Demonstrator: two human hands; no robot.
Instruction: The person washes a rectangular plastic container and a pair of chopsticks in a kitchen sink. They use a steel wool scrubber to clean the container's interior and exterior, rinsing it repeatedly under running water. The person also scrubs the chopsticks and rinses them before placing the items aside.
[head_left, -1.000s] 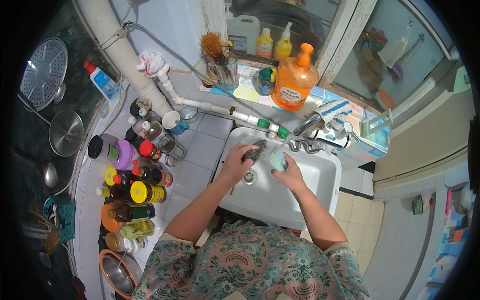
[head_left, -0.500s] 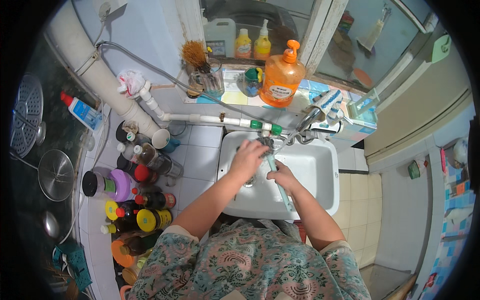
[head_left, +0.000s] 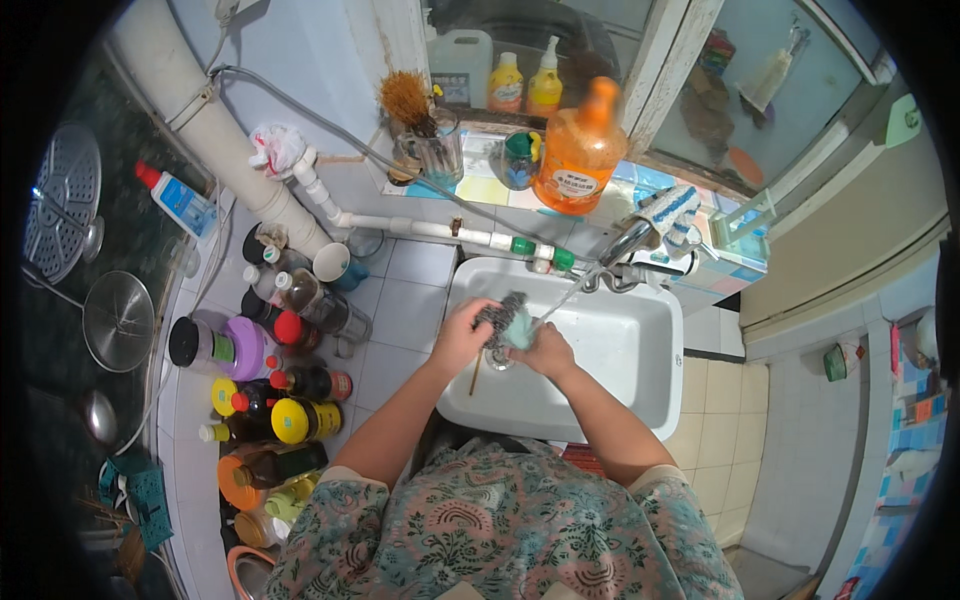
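Observation:
My left hand (head_left: 463,336) is closed on the dark grey, wiry head (head_left: 506,313) of a pale green scrubbing brush (head_left: 519,332) over the left half of the white sink (head_left: 620,350). Around the green part, close to the head, curl the fingers of my right hand (head_left: 546,352). The long handle seen earlier now points away from view and is mostly hidden. Water from the faucet (head_left: 630,240) runs down in a thin stream beside the brush. A thin brown stick (head_left: 475,373) lies in the sink below my left hand.
Behind the sink run a white pipe (head_left: 400,224) and a sill with an orange pump bottle (head_left: 578,160), a glass (head_left: 440,160) and a straw-coloured brush (head_left: 405,97). A striped cloth (head_left: 668,210) drapes near the faucet. Several bottles and jars, including a yellow-lidded jar (head_left: 292,422), crowd the left counter.
The brush has tilted, so its long handle no longer shows lengthwise. Both hands have come lower and left in the sink, with the scrubbing head turned beside the running water.

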